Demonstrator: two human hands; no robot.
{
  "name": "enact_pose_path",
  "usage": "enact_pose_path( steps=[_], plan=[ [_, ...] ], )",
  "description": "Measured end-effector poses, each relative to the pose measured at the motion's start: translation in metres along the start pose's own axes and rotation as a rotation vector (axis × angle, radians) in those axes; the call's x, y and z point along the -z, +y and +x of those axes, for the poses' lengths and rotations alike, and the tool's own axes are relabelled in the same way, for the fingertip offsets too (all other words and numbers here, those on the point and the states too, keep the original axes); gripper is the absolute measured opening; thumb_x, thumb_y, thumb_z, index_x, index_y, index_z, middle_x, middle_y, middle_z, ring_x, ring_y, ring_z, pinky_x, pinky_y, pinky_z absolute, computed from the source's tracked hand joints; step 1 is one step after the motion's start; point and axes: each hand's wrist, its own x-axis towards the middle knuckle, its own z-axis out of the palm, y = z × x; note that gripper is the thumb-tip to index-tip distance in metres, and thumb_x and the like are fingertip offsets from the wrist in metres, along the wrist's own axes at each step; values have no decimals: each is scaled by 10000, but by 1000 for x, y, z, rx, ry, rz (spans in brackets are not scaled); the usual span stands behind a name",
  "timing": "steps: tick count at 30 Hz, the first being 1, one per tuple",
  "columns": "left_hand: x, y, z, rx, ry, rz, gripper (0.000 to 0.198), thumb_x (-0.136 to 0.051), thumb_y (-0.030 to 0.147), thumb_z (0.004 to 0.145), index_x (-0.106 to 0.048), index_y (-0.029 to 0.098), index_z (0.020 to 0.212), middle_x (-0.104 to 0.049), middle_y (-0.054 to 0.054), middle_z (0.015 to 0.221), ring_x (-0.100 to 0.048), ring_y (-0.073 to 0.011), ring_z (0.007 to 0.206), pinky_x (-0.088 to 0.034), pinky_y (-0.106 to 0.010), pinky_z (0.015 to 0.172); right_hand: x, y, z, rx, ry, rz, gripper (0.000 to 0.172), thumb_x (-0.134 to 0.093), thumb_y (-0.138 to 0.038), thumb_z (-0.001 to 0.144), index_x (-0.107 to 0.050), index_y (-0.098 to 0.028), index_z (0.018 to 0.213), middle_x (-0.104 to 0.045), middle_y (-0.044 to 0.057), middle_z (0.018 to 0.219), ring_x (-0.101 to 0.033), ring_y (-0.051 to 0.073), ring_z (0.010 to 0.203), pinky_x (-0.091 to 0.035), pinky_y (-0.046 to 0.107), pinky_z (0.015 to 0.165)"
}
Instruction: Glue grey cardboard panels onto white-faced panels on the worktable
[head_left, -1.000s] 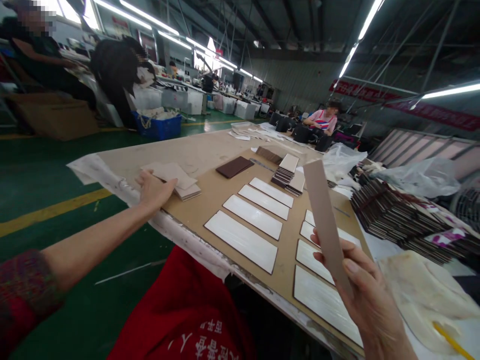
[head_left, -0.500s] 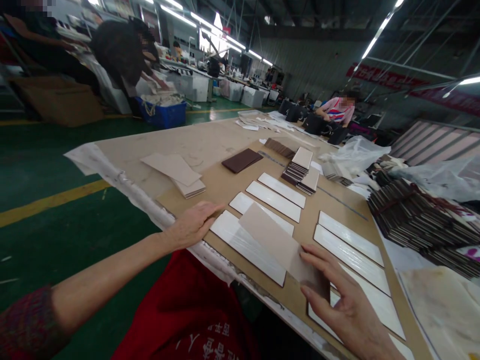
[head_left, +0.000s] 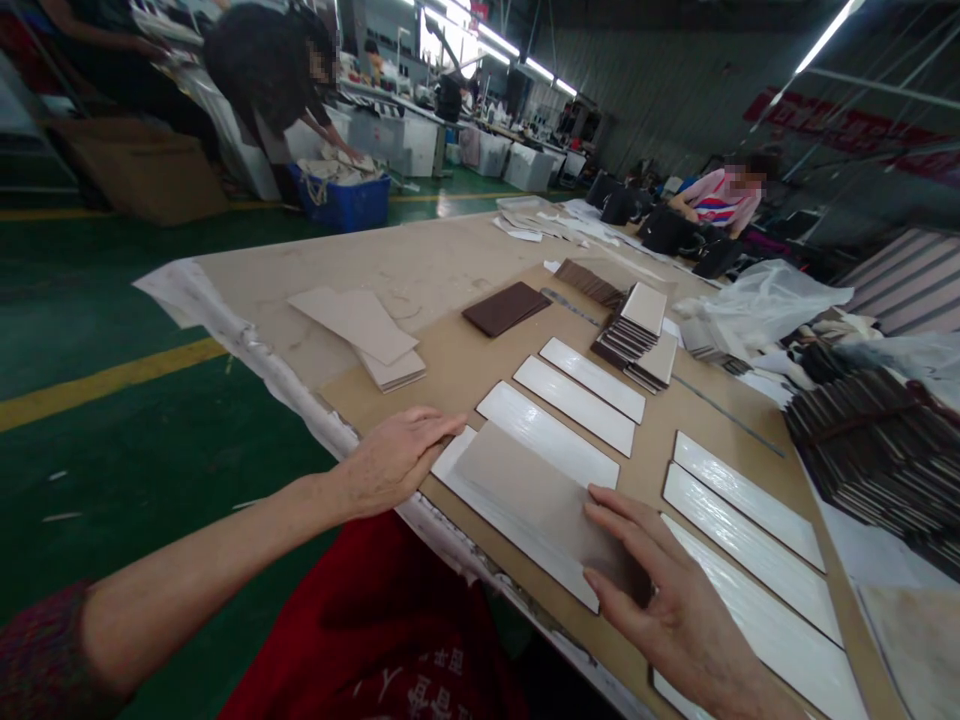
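A beige rectangular board [head_left: 525,480] lies over the nearest glossy white panel [head_left: 453,458], covering much of it. My right hand [head_left: 667,590] grips the board at its right end, fingers on the far edge and thumb on the near edge. At the panel's left end is my left hand [head_left: 397,460], its fingers stretched out and close together, with fingertips by the corner. Just beyond lies another white panel [head_left: 547,435], with two narrower ones behind it. More white panels [head_left: 757,590] lie in a row to the right, partly hidden by my right hand.
Loose beige boards [head_left: 360,330] lie at the left, near a dark brown piece [head_left: 506,308]. Stacked boards [head_left: 641,335] stand farther back. At the right are tall dark stacks [head_left: 877,460] and plastic sheeting [head_left: 772,300]. Co-workers sit or bend beyond the table [head_left: 300,260].
My right hand has brought the beige board leftward and down, turning it into line with the nearest white panel. My left hand stays at that panel's corner. The view has shifted slightly.
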Motion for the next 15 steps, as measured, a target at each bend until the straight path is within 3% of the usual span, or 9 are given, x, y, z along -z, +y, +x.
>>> enact_pose_path(
  steps=[6,15],
  plan=[
    [4,-3,-2,-11,-14,-65,425,-337,215,1048,-391,217,1469,-636,-32,1345,-508,-197,1251,-421,-379,1086,-13,1,13,24,-47,16,455,-619,-249,887,-581,-246,1340,-560,90,1431,-547,275,1303,-507,479,1075],
    [6,-1,-1,21,-30,-74,488,-449,238,1007,-351,211,1485,-645,-30,1347,-516,-223,1260,-422,-405,1087,-17,4,18,17,-101,41,478,-624,-236,872,-573,-260,1347,-556,83,1435,-533,283,1314,-501,501,1076]
  ],
)
